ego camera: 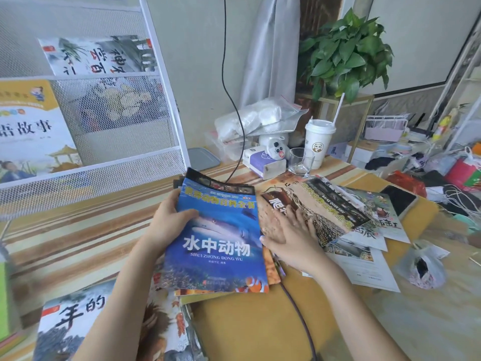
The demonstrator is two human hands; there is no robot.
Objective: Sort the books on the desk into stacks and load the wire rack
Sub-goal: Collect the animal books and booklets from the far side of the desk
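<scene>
Head view: my left hand (169,220) has its grip around the edge of a blue sea-animal book (218,238) topping a small stack, raised off the desk (78,230). My right hand (289,235), fingers released and flat, presses a brown book (276,204) beside it. Thin glossy covers could slide from the stack if I tilt it toward the wire rack (125,157)

Grey wall (200,74), pale curtain (270,48), potted plant (346,53) on stand, daylight.
</scene>
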